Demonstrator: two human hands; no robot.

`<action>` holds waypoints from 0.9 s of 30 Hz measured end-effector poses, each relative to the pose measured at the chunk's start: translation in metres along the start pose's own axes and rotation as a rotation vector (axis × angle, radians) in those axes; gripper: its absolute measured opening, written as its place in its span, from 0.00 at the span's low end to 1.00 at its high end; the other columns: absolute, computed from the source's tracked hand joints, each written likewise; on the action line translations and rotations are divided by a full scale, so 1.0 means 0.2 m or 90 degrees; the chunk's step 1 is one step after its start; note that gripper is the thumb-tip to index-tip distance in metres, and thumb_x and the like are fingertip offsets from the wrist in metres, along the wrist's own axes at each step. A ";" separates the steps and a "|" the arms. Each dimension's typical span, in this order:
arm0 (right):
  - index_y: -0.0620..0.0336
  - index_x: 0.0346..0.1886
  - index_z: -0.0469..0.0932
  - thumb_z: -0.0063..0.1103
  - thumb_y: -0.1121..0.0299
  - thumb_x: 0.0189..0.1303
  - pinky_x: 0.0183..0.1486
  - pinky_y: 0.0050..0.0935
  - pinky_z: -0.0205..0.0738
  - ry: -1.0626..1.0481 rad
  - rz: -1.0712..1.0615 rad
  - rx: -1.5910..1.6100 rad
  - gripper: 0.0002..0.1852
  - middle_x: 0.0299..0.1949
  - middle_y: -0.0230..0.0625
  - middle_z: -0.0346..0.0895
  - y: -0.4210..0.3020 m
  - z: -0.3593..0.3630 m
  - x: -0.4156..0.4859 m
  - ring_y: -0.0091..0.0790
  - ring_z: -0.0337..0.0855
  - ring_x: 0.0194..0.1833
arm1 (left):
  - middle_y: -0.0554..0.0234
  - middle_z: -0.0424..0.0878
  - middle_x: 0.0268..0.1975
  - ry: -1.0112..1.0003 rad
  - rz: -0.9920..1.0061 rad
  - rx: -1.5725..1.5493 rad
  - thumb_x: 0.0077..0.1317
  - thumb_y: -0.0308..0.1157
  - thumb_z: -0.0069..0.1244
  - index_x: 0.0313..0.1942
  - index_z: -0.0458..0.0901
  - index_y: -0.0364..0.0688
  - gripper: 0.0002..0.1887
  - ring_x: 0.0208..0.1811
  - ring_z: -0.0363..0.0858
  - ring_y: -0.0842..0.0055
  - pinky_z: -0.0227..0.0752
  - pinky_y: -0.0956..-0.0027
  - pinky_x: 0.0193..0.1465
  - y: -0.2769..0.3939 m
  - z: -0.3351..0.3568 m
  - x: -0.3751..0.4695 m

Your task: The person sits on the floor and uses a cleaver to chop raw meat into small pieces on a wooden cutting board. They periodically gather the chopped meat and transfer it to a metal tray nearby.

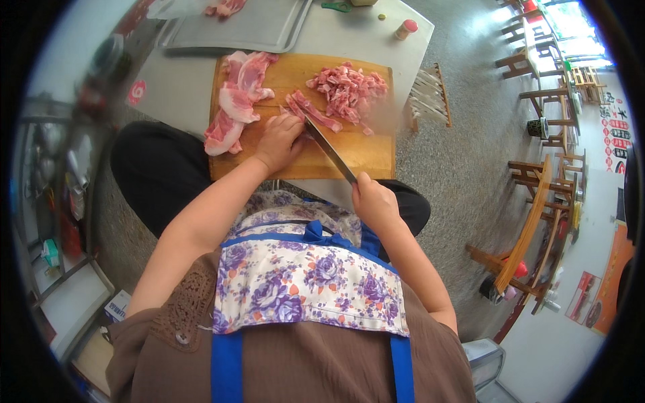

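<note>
My right hand (pixel 374 200) is closed round the handle of a knife (pixel 330 152), whose dark blade points up and left over a wooden cutting board (pixel 352 163). The blade's far end is beside strips of raw meat (pixel 315 112). My left hand (pixel 281 140) presses down at the near end of these strips, close to the blade, its fingers bent and partly hiding what is under them. Larger slabs of raw meat (pixel 237 103) lie along the board's left side. A pile of small cut meat pieces (pixel 347 88) sits at its upper right.
Beyond the board, a metal tray (pixel 237 30) with more raw meat (pixel 225 7) stands on the grey table (pixel 347 35). A red-lidded jar (pixel 406 29) and a green peeler-like tool (pixel 336 6) lie farther back. A wooden-framed stool (pixel 431 98) is right of the table.
</note>
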State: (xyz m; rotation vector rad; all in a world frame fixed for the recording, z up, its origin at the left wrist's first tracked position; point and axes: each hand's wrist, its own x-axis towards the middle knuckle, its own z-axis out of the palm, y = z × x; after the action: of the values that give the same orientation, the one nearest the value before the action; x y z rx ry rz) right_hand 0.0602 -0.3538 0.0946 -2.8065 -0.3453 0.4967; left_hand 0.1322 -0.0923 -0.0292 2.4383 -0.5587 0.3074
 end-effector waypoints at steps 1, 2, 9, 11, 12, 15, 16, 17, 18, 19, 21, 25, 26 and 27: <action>0.62 0.36 0.71 0.53 0.65 0.70 0.37 0.54 0.76 -0.022 0.015 -0.007 0.10 0.29 0.52 0.82 0.00 0.01 0.01 0.59 0.83 0.33 | 0.58 0.80 0.57 -0.008 -0.004 -0.012 0.60 0.34 0.60 0.51 0.80 0.41 0.19 0.65 0.73 0.58 0.64 0.53 0.67 -0.01 0.01 0.00; 0.61 0.37 0.71 0.53 0.65 0.70 0.38 0.54 0.76 -0.044 0.030 -0.014 0.10 0.29 0.53 0.82 0.01 0.02 0.01 0.60 0.83 0.33 | 0.57 0.80 0.57 -0.004 -0.008 -0.032 0.61 0.34 0.60 0.52 0.80 0.41 0.19 0.65 0.73 0.57 0.64 0.53 0.68 -0.03 0.03 -0.01; 0.61 0.45 0.72 0.45 0.68 0.71 0.44 0.52 0.80 -0.114 0.052 -0.028 0.08 0.36 0.56 0.85 -0.15 0.05 0.28 0.58 0.88 0.40 | 0.52 0.80 0.57 0.011 0.001 -0.080 0.61 0.34 0.59 0.50 0.81 0.43 0.17 0.65 0.72 0.53 0.63 0.51 0.69 -0.02 0.02 0.00; 0.60 0.46 0.71 0.45 0.68 0.71 0.44 0.53 0.80 -0.119 0.055 -0.014 0.08 0.36 0.55 0.86 -0.14 0.05 0.28 0.58 0.88 0.40 | 0.51 0.79 0.57 0.003 -0.010 -0.058 0.60 0.35 0.59 0.47 0.82 0.43 0.15 0.65 0.71 0.52 0.63 0.51 0.69 0.01 0.01 -0.01; 0.60 0.47 0.71 0.45 0.68 0.71 0.44 0.53 0.80 -0.121 0.055 -0.009 0.08 0.36 0.55 0.86 -0.14 0.05 0.28 0.58 0.88 0.40 | 0.51 0.79 0.58 0.009 -0.023 -0.046 0.60 0.36 0.60 0.46 0.82 0.43 0.15 0.65 0.71 0.52 0.63 0.51 0.69 0.04 0.00 -0.02; 0.58 0.45 0.72 0.46 0.67 0.70 0.43 0.54 0.79 -0.095 0.058 0.000 0.08 0.35 0.55 0.85 -0.09 0.08 0.29 0.59 0.87 0.39 | 0.51 0.78 0.58 -0.029 -0.048 -0.025 0.58 0.38 0.60 0.42 0.80 0.42 0.14 0.63 0.72 0.52 0.63 0.52 0.67 0.03 -0.01 -0.02; 0.59 0.45 0.72 0.46 0.66 0.70 0.43 0.55 0.78 -0.089 0.044 0.013 0.08 0.34 0.55 0.85 -0.08 0.06 0.28 0.60 0.86 0.38 | 0.50 0.77 0.58 -0.051 -0.055 -0.019 0.57 0.38 0.60 0.41 0.80 0.42 0.14 0.62 0.73 0.52 0.64 0.52 0.66 0.02 -0.02 -0.03; 0.59 0.44 0.72 0.47 0.65 0.70 0.42 0.55 0.78 -0.084 0.031 0.026 0.08 0.33 0.55 0.84 -0.06 0.02 0.26 0.61 0.86 0.38 | 0.51 0.78 0.55 -0.036 -0.032 0.005 0.57 0.37 0.60 0.40 0.80 0.42 0.13 0.60 0.74 0.53 0.64 0.52 0.65 0.00 -0.04 -0.04; 0.60 0.43 0.72 0.48 0.65 0.70 0.42 0.56 0.77 -0.080 0.018 0.040 0.09 0.32 0.56 0.84 -0.05 -0.01 0.22 0.61 0.85 0.37 | 0.51 0.79 0.53 -0.022 -0.009 0.028 0.57 0.36 0.59 0.39 0.79 0.41 0.12 0.58 0.74 0.54 0.65 0.52 0.64 0.00 -0.07 -0.04; 0.60 0.42 0.72 0.48 0.64 0.70 0.41 0.56 0.76 -0.078 0.027 0.039 0.09 0.31 0.56 0.83 -0.02 -0.03 0.19 0.62 0.85 0.37 | 0.52 0.80 0.50 -0.009 0.015 0.051 0.57 0.35 0.59 0.38 0.79 0.41 0.12 0.56 0.75 0.54 0.65 0.52 0.63 -0.01 -0.11 -0.05; 0.62 0.41 0.72 0.50 0.63 0.69 0.41 0.57 0.75 -0.075 0.045 0.038 0.10 0.30 0.57 0.82 0.03 -0.06 0.13 0.63 0.84 0.36 | 0.53 0.80 0.45 -0.082 -0.023 0.075 0.58 0.34 0.58 0.38 0.79 0.41 0.10 0.53 0.76 0.55 0.68 0.53 0.59 -0.05 -0.17 -0.08; 0.63 0.38 0.72 0.54 0.65 0.69 0.41 0.56 0.75 -0.058 0.067 0.109 0.10 0.32 0.58 0.83 0.10 -0.09 -0.01 0.64 0.83 0.37 | 0.56 0.79 0.37 -0.160 -0.122 0.109 0.59 0.32 0.57 0.37 0.78 0.41 0.08 0.47 0.78 0.56 0.72 0.54 0.51 -0.01 -0.24 -0.09; 0.64 0.38 0.73 0.54 0.65 0.69 0.40 0.54 0.75 -0.031 0.060 0.170 0.10 0.31 0.57 0.82 0.12 -0.07 -0.05 0.63 0.83 0.36 | 0.55 0.79 0.38 -0.148 -0.123 0.112 0.59 0.31 0.58 0.37 0.78 0.41 0.09 0.47 0.78 0.55 0.72 0.54 0.51 -0.01 -0.25 -0.08; 0.65 0.38 0.73 0.55 0.65 0.69 0.38 0.52 0.76 -0.003 0.055 0.229 0.11 0.31 0.57 0.82 0.14 -0.05 -0.09 0.62 0.83 0.35 | 0.54 0.79 0.39 -0.134 -0.124 0.114 0.59 0.31 0.58 0.38 0.78 0.41 0.09 0.47 0.78 0.54 0.73 0.54 0.50 0.00 -0.24 -0.07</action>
State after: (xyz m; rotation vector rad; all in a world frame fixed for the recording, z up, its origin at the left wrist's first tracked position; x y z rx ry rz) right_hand 0.0527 -0.3870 0.1000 -2.4773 -0.1201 0.5258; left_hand 0.1152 -0.0571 0.0039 2.6932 -0.3916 0.0192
